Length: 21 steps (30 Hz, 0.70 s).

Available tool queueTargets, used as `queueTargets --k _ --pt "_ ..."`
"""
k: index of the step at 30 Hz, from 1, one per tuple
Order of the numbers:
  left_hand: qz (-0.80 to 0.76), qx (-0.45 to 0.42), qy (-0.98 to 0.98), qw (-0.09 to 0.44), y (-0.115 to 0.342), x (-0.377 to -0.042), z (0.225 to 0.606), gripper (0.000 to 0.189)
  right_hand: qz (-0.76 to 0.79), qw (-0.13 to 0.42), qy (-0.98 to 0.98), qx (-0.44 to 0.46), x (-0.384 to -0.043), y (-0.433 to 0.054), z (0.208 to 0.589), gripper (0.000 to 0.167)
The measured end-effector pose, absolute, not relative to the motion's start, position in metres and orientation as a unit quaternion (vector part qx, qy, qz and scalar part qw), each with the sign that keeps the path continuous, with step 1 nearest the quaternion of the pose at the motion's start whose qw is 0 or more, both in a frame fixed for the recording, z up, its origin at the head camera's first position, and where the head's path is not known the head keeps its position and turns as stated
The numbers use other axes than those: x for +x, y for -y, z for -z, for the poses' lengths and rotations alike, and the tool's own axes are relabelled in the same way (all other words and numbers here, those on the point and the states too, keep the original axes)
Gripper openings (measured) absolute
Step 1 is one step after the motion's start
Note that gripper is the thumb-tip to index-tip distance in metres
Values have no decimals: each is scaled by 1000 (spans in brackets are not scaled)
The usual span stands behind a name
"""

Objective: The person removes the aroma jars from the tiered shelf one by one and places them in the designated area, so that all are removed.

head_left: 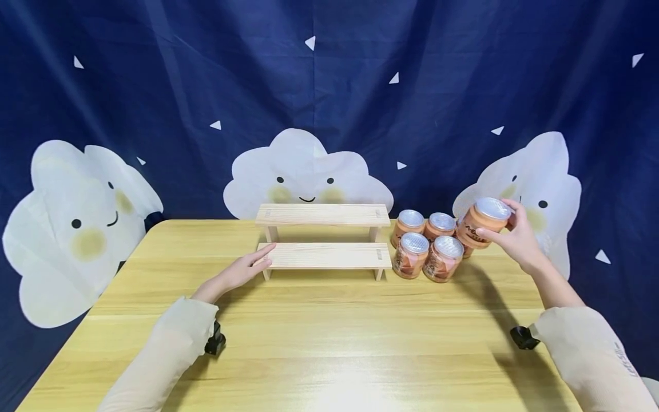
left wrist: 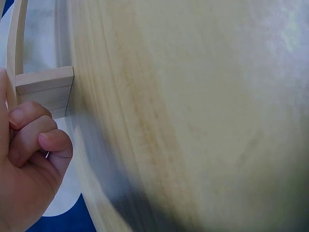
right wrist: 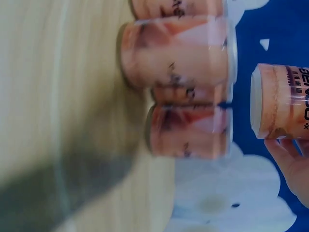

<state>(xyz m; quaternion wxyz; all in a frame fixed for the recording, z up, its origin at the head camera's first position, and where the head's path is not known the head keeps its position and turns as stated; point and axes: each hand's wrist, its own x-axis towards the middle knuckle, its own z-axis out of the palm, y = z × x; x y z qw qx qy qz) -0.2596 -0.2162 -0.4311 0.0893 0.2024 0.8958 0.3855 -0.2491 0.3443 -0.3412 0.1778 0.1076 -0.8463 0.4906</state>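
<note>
A pale wooden two-step display stand [head_left: 329,256] stands on the table. My left hand [head_left: 238,272] is at the left end of its lower step, index finger along the top and the other fingers curled under. In the left wrist view those curled fingers [left wrist: 36,130] are right beside the stand's leg [left wrist: 48,84]. Raised off the table at the right, my right hand [head_left: 517,234] grips an orange can [head_left: 481,223] with a silver lid, tilted toward the left. Below and left of it stand several similar cans [head_left: 443,260], partly overlapping; the held can [right wrist: 282,101] is apart from them in the right wrist view.
The wooden table [head_left: 329,332] reaches back to a dark blue curtain [head_left: 309,86] with white clouds and small triangles. The grouped cans stand close by the stand's right end. Small black devices [head_left: 524,337] sit at both sleeve cuffs.
</note>
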Motion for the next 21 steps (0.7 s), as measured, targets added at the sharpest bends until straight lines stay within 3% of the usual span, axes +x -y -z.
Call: queueTargets --k 7,21 --pt "-381 200 -899 82 218 -260 431 57 -468 151 865 103 -240 -363 359 74" --pt "-373 206 -901 79 213 -257 428 54 -474 81 869 120 -236 -380 399 65"
